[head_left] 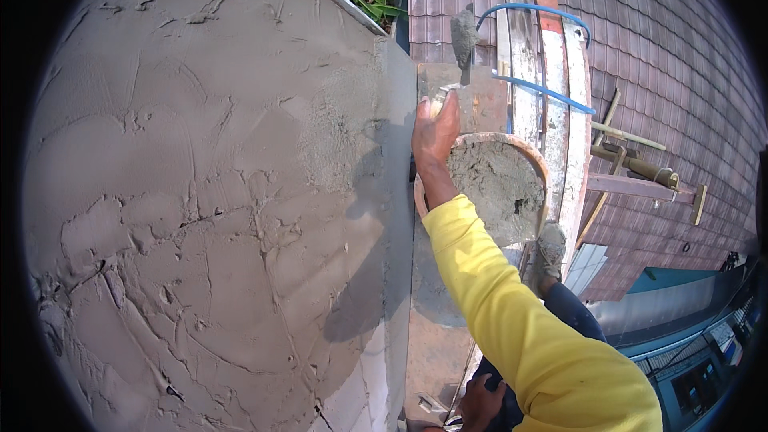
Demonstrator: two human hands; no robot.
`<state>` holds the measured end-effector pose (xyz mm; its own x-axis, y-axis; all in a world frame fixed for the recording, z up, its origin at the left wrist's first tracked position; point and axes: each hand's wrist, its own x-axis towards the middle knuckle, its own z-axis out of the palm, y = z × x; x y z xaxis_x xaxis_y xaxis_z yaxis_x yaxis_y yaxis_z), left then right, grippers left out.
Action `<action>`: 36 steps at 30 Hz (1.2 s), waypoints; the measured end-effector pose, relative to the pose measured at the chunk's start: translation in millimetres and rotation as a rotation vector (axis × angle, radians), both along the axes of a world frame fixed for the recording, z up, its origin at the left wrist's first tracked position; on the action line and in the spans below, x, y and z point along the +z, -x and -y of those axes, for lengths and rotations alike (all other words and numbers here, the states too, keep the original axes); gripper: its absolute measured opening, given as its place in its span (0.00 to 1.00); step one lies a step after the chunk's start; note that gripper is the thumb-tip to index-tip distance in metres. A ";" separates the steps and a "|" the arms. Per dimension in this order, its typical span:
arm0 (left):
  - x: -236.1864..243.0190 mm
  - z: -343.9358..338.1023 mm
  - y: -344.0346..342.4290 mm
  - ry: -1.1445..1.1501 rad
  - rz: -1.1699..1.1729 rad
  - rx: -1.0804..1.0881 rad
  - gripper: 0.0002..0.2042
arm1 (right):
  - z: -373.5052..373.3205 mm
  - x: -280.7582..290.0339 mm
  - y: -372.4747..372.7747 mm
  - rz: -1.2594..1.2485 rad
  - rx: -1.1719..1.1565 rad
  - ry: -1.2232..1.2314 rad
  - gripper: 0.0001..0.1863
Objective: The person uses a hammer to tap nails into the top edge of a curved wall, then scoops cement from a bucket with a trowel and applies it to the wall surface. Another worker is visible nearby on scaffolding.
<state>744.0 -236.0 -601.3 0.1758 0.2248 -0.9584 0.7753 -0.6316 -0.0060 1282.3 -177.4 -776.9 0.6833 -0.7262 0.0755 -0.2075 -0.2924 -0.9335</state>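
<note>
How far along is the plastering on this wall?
Done: wet plaster covers most of the wall face, rough and unsmoothed, with ridges and cracks. In hand: the right hand holds a trowel loaded with mortar above the pan, which is still well filled. The left hand is low, at the frame's edge. Left: the corner strip looks thinner, and the bare bottom edge is uncoated.

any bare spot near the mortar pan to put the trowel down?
Little. The brown board below the mortar pan is bare, between the wet plastered wall and the plank. Above the pan it is crowded: right hand holding the trowel, plus a blue hose. Left hand sits at the lower edge.
</note>
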 end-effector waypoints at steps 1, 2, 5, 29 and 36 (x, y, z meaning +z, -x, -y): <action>1.1 1.7 1.2 -0.044 0.005 0.017 0.34 | -17.9 7.1 2.8 -0.016 0.298 -0.107 0.27; 4.9 0.0 5.0 -0.056 0.008 0.000 0.33 | -35.0 20.0 12.7 -0.037 0.590 -0.216 0.27; -1.6 14.6 19.7 -0.099 0.028 -0.011 0.31 | -68.0 114.4 95.5 0.228 0.790 -0.414 0.25; -7.9 4.1 40.5 -0.056 0.212 -0.031 0.25 | 177.7 -176.4 311.1 -0.799 0.603 -0.492 0.25; -1.0 -4.0 21.0 -0.062 0.065 -0.078 0.29 | 159.7 6.5 239.6 -0.432 0.348 -0.969 0.13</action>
<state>723.0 -232.0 -602.3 0.2568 0.2663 -0.9290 0.7235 -0.6903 0.0021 1042.7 -337.1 -770.4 0.6930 -0.1132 -0.7120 -0.6183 0.4145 -0.6677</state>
